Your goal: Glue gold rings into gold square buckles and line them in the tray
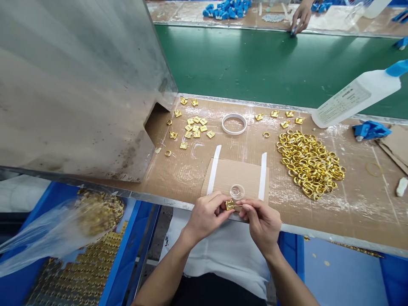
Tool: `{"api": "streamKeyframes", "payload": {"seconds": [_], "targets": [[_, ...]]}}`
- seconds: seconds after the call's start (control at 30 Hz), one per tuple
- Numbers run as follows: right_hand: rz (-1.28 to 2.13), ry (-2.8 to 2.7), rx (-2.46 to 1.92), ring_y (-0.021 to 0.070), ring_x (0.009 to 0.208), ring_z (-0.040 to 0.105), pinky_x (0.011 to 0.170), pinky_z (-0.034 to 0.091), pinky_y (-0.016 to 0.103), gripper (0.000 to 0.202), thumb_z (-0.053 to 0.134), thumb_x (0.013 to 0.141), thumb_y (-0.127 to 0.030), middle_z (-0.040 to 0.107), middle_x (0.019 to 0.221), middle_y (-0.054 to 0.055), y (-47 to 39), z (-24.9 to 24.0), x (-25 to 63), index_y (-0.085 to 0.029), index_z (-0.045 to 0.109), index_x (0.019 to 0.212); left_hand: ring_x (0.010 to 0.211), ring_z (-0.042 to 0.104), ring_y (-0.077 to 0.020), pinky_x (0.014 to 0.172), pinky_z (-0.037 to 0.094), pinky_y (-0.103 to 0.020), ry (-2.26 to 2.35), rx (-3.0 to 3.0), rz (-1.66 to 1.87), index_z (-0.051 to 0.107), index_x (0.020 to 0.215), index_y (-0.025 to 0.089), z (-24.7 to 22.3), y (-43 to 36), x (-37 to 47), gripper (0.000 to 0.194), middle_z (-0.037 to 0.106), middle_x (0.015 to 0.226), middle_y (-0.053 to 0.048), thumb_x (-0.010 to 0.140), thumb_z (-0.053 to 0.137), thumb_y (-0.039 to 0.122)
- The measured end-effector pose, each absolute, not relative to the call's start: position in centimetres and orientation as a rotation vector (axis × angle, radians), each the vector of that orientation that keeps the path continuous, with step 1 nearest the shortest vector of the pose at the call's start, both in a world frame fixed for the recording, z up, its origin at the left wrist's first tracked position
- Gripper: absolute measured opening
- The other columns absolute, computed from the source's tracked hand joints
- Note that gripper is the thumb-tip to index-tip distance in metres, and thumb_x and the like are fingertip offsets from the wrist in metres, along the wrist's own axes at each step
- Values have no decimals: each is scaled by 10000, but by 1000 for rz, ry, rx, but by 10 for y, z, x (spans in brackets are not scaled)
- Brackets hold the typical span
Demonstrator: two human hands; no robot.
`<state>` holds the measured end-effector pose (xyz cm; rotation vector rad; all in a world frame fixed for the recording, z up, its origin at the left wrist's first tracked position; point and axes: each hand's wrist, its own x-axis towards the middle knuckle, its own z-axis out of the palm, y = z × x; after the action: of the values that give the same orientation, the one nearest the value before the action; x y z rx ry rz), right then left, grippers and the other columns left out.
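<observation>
My left hand [208, 213] pinches a gold ring with a square face [230, 205] above the front edge of the bench. My right hand [263, 221] is closed on a thin stick-like tool [239, 206], whose tip is at the ring's face. Just beyond my fingers is a small clear round dish [237, 192], sitting on a cardboard pad [239, 170] held down by white tape strips. What lies in the dish is too small to name. To the right is a large heap of gold rings [309, 163]; several square gold pieces [196, 127] lie scattered to the left.
A big metal panel [79, 85] blocks the left side. A white tape roll [234, 124], a leaning plastic bottle [357, 97] and a blue clip-like object [371, 130] stand on the bench. Across the green belt [239, 63] is another person's hand [301, 18]. Blue trays [127, 250] sit below.
</observation>
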<state>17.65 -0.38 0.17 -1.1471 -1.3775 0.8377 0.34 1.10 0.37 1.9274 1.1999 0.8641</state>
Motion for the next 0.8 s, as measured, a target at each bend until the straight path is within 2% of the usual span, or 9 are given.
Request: {"api": "streamKeyframes", "payload": {"seconds": [0.1,0.4,0.63,0.8], "targets": [[810,-1402,-1141,111,485,651,446,543,187,161,616,976,-195,773,761,36,-4,2,175,-205,752,891,512,476,-90,518,390,-209,1200,1927,866,699,1002,159,3,11,3,102,616,728,14,930,652,213],[760,-1474,-1179,129,482,657,466,564,225,178,614,990,-245,770,732,28,-5,5,175,-227,761,892,516,475,-91,526,393,-211,1202,1950,872,696,1009,159,1,11,4,121,612,721,12,949,639,248],[772,-1474,-1141,117,494,663,454,543,194,162,634,960,-155,769,737,-1,-5,3,175,-246,764,926,526,483,-93,529,393,-211,1228,1934,830,696,992,170,3,10,4,118,615,725,13,956,636,265],[780,-1475,-1128,113,510,671,470,552,192,164,632,963,-156,782,775,-1,-5,1,175,-249,764,934,522,482,-92,531,400,-210,1230,1953,846,702,1007,167,3,11,4,138,614,721,15,961,631,276]]}}
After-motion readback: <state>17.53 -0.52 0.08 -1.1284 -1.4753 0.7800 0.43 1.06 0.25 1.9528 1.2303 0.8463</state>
